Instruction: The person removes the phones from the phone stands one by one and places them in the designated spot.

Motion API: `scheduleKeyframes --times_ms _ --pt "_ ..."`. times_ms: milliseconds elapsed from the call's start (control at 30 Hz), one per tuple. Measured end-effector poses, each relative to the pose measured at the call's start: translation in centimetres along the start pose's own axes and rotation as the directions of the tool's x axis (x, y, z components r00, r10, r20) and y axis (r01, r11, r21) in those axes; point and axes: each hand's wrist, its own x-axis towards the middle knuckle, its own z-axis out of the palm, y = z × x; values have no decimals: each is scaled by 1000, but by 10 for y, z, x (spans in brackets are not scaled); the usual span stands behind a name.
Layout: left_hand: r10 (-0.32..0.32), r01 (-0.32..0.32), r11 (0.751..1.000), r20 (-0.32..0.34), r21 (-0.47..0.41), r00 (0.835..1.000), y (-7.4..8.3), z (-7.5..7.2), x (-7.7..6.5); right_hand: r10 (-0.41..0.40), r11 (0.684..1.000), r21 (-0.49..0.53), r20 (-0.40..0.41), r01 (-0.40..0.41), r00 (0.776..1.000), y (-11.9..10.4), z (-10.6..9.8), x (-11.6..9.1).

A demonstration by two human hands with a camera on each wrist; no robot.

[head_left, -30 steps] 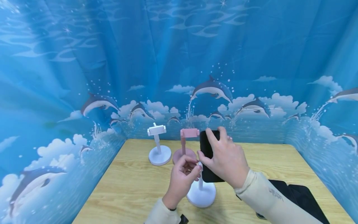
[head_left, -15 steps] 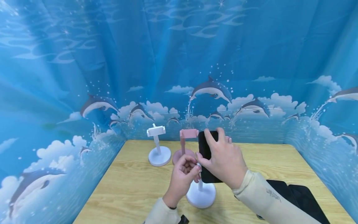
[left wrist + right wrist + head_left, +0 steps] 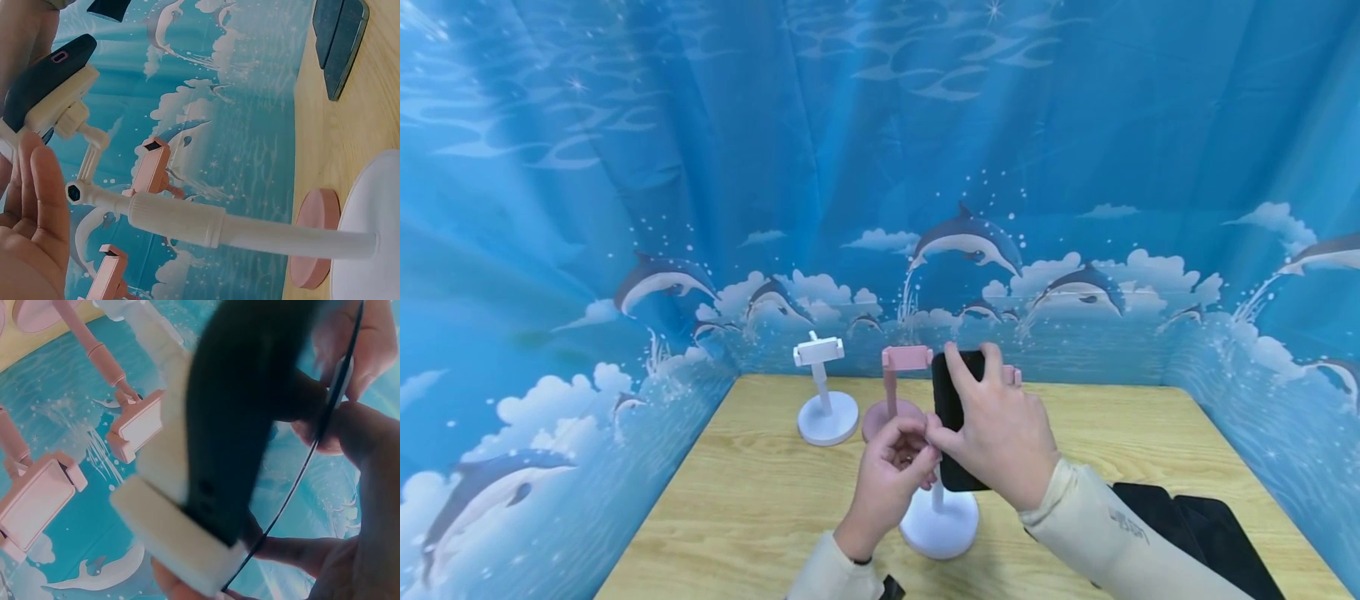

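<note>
A black smartphone (image 3: 952, 433) lies in the holder of a white phone stand (image 3: 938, 529), upright in the head view. My right hand (image 3: 1003, 425) grips the phone and holder, two fingers over the top edge and the thumb at the left side. My left hand (image 3: 891, 471) pinches the left end of the white holder, its fingertips meeting the right thumb. In the left wrist view the holder's back (image 3: 62, 109) sits on a jointed arm above the round base (image 3: 375, 219). The right wrist view has a white clamp end (image 3: 178, 537) against the phone's edge.
Behind stand another white phone stand (image 3: 827, 417) and a pink phone stand (image 3: 906, 358). A second pink holder (image 3: 1012, 375) shows past my right hand. Flat black phones (image 3: 1217, 533) lie at the table's right. A dolphin-printed curtain (image 3: 880, 167) surrounds the wooden table (image 3: 737, 500).
The right hand has shifted slightly left, its thumb closing toward the left fingertips. The white holder end between them has become covered. Phone and stand have barely moved.
</note>
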Motion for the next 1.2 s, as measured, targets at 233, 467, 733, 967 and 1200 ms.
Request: scheduleKeyframes --times_ms 233,467,733,967,1200 --pt "-3 0 998 52 57 999 2 -2 -1 -7 1000 10 -14 7 1000 0 -1 -2" --pt "-46 39 994 74 99 996 9 -2 1 -2 1000 16 -22 2 1000 0 -3 -3" --pt "-68 62 996 92 69 993 11 -1 3 2 1000 16 -24 -2 1000 1 -2 -3" --pt "-73 69 997 99 40 992 11 0 3 -2 1000 19 -28 2 1000 1 -1 -3" --pt "-16 21 999 128 -34 992 8 -1 6 -7 999 32 -54 9 999 2 1 -3"
